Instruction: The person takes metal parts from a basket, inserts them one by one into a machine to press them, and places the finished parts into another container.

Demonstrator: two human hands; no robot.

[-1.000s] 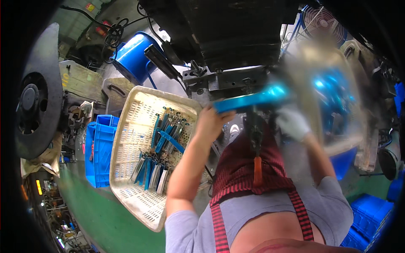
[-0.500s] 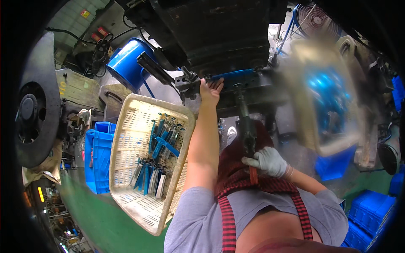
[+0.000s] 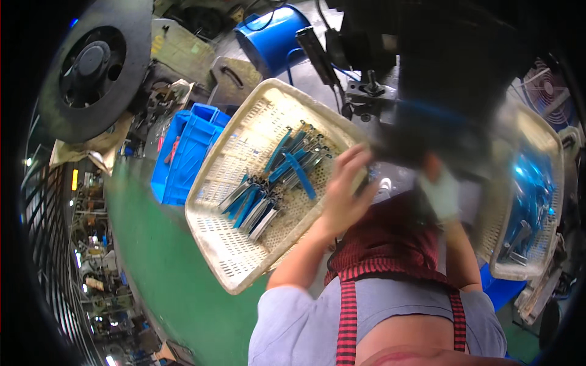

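My bare left hand (image 3: 349, 194) is raised by the right rim of a pale plastic basket (image 3: 201, 198), its fingers apart and nothing seen between them. In the basket lie several narrow metal strips (image 3: 253, 210), some with blue faces and small looped ends. My right hand (image 3: 441, 194), in a whitish glove, is below the dark machine (image 3: 452, 67), its fingers smeared by motion. Against its far end shows a blurred red-orange handle (image 3: 432, 166); whether the hand grips it is unclear. A faint blue streak (image 3: 430, 110) crosses the machine's front, too blurred to make out.
At the right stands a second pale basket (image 3: 510, 268) with shiny blue pieces (image 3: 530, 183). Blue bins (image 3: 189, 161) are left of the near basket, a blue drum (image 3: 271, 36) behind it. A large dark wheel (image 3: 91, 67) stands far left, a fan (image 3: 546, 88) far right.
My left hand has come away from the blue strip at the machine and back towards the basket. My right hand has moved forward, along with the red handle. The whole view has swung left.
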